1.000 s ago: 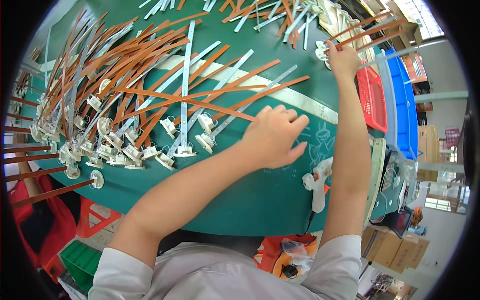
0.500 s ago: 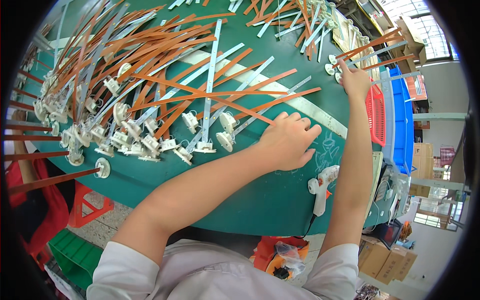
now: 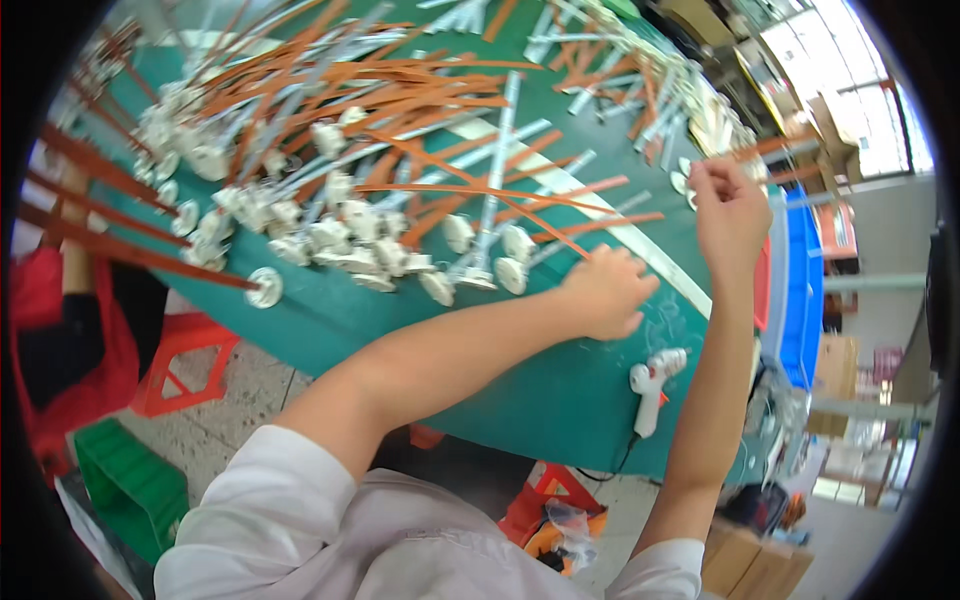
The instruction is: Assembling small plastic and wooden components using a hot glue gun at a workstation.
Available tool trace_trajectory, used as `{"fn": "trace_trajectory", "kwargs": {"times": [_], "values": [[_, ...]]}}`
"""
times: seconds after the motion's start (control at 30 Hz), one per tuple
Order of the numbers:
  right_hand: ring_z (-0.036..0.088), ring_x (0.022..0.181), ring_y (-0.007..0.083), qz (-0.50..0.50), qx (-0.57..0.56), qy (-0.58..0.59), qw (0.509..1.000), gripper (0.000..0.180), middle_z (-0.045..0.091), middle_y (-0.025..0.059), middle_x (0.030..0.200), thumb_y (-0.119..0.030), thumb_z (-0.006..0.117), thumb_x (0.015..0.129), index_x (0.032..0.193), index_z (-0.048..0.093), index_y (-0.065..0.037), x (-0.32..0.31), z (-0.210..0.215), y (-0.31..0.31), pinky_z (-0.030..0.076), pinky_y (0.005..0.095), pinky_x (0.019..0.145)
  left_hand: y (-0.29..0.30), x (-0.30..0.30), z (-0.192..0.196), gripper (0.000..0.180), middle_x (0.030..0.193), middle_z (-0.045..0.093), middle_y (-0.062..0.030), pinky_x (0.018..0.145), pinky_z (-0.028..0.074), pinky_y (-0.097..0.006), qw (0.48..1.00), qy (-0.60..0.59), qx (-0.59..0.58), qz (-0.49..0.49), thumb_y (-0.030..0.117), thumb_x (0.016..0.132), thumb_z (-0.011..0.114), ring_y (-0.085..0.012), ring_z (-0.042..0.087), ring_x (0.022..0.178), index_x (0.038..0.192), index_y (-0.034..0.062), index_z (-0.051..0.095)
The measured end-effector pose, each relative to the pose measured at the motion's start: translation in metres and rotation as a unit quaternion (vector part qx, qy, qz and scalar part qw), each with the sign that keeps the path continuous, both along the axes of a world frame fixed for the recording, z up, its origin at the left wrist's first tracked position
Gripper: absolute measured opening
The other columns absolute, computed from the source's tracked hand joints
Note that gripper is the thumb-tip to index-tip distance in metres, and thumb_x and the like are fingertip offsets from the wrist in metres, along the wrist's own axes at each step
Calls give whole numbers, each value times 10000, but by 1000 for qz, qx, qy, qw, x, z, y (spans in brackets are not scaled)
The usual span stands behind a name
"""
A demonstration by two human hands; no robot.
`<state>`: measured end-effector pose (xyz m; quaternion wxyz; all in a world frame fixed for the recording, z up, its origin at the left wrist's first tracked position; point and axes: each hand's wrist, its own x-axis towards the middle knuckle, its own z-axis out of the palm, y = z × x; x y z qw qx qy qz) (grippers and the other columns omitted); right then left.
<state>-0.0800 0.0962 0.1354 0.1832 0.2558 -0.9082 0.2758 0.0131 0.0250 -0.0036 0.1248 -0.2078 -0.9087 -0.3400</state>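
My left hand [image 3: 607,292] rests knuckles-up on the green table [image 3: 520,390], fingers curled, close to the white round-ended pieces [image 3: 470,262] with orange and grey strips. What it holds, if anything, is hidden under the palm. My right hand [image 3: 728,205] is stretched out to the far right edge, its fingers pinched on an orange strip [image 3: 765,148] above a few white round pieces [image 3: 684,176]. A large fan of orange strips [image 3: 400,110] with white ends covers the table's left and middle.
A white glue gun [image 3: 652,385] lies on the table near its front edge, cord hanging down. A blue bin [image 3: 803,290] and a red tray [image 3: 762,285] sit at the right. Red stools [image 3: 175,365] and a green crate [image 3: 125,480] stand on the floor.
The view has swung, shifting the table leftward. My right hand has drawn back from the far pile with an orange strip pinched. My left hand stays resting on the table.
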Motion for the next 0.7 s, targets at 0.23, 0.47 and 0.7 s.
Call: {"fn": "trace_trajectory", "kwargs": {"times": [0.23,0.47,0.7], "values": [[694,849,350,307,135,-21,942,190,720,174,889,-187,710,859,944,719,-17,87,-36,-147,539,419,771,12,-8,-34,337,1032,625,-75,839,455,-418,994,100,19,49,338,775,743,-256,590,1022,1014,117,658],[676,830,382,248,215,-67,942,199,703,180,840,-200,715,862,941,712,-18,79,-83,-189,528,464,755,6,0,-7,248,1031,630,-58,835,453,-389,1000,26,-1,1,317,778,752,-233,590,1017,912,116,693],[667,807,379,261,279,58,922,124,691,177,834,-134,646,889,931,708,-36,83,-55,-186,532,462,726,17,-16,-44,216,1024,633,-61,827,456,-387,996,82,44,8,294,779,734,-228,585,1041,904,124,691]]}}
